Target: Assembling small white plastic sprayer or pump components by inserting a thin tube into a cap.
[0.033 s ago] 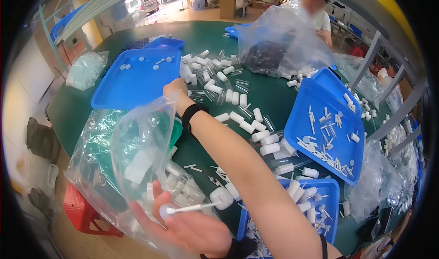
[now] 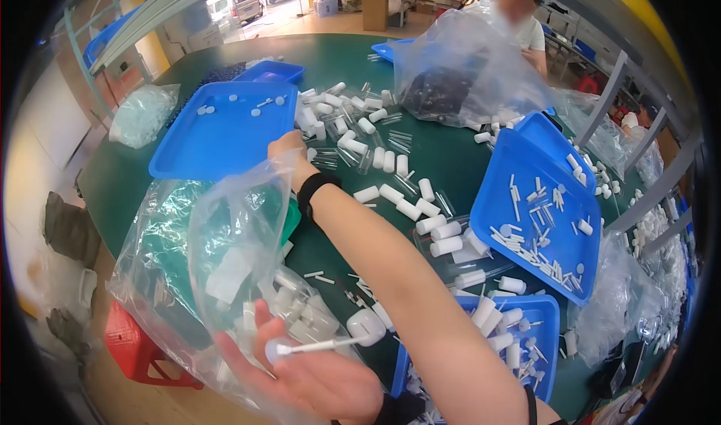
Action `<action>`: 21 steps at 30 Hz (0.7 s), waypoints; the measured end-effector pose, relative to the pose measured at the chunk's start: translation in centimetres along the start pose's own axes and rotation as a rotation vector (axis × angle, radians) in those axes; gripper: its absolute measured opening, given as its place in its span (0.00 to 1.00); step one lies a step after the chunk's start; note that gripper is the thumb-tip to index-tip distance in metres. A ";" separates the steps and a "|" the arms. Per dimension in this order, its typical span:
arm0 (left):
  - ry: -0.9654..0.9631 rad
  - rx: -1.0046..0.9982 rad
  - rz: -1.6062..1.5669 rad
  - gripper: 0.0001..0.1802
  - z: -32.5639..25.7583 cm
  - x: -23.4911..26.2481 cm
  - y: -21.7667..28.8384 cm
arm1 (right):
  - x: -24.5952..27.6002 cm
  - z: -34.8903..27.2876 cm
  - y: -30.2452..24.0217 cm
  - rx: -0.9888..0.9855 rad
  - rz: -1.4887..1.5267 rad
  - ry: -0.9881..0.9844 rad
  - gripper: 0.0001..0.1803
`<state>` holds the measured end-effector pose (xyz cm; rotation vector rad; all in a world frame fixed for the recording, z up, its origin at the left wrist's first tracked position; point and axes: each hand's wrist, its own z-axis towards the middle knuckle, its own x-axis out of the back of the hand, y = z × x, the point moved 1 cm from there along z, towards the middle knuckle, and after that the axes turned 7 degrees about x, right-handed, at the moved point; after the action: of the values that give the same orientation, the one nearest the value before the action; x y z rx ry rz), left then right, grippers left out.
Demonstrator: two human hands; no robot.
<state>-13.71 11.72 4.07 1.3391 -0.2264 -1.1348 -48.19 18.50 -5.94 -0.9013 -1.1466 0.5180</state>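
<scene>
My right arm reaches across to the upper left, and my right hand (image 2: 289,147) is closed beside the near corner of a blue tray (image 2: 218,136). The raised edge of a clear plastic bag (image 2: 229,207) meets this hand; its fingertips are mostly hidden. Low in the view, my left hand (image 2: 327,376) is palm up beside the bag's mouth. A thin white stick with a round translucent cap (image 2: 323,345) is between its fingers, pointing right. White cylindrical pieces (image 2: 300,308) lie heaped inside and beside the bag.
White caps and clear tubes (image 2: 353,143) are strewn over the green table (image 2: 338,57). Blue trays of small sticks stand at the right (image 2: 492,181) and near front (image 2: 550,331). A bag of dark pieces (image 2: 443,87) lies far off, by another person (image 2: 532,38). A red stool (image 2: 131,342) stands below left.
My left hand and the capped stick have shifted very slightly to the right. My right hand stays at the bag's edge. The loose pieces lie as before.
</scene>
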 end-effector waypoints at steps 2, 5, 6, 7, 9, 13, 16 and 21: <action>-0.163 0.085 0.027 0.37 -0.3 0.6 0.4 | -1.7 1.6 0.8 0.074 -0.047 -0.042 0.22; -0.075 -0.007 0.006 0.34 1.2 1.7 -0.4 | -4.1 -2.9 -6.6 0.014 0.351 -0.040 0.19; -0.094 0.038 -0.007 0.33 0.4 1.3 -0.4 | -4.3 -0.9 -4.9 0.040 0.350 0.005 0.21; -0.087 0.060 0.003 0.33 0.2 1.2 -0.6 | -4.6 -0.3 -4.7 0.023 0.359 0.017 0.21; -0.106 0.033 0.004 0.33 0.3 1.5 -1.3 | -5.1 0.5 -4.1 -0.061 0.374 0.049 0.21; -0.162 -0.120 -0.019 0.31 0.5 1.7 -2.5 | -4.4 1.2 -3.6 -0.184 0.412 0.132 0.21; 0.069 -0.046 0.177 0.29 -0.1 -1.1 -0.3 | -4.3 1.6 -2.9 -0.254 0.455 0.193 0.22; -0.329 -0.495 0.203 0.22 1.7 3.4 -3.7 | -4.5 0.3 -3.0 -0.321 0.548 0.257 0.22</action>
<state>-15.20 8.75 -0.09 0.6755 -0.2903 -1.1409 -50.30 13.56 -5.90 -1.5324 -0.7501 0.6451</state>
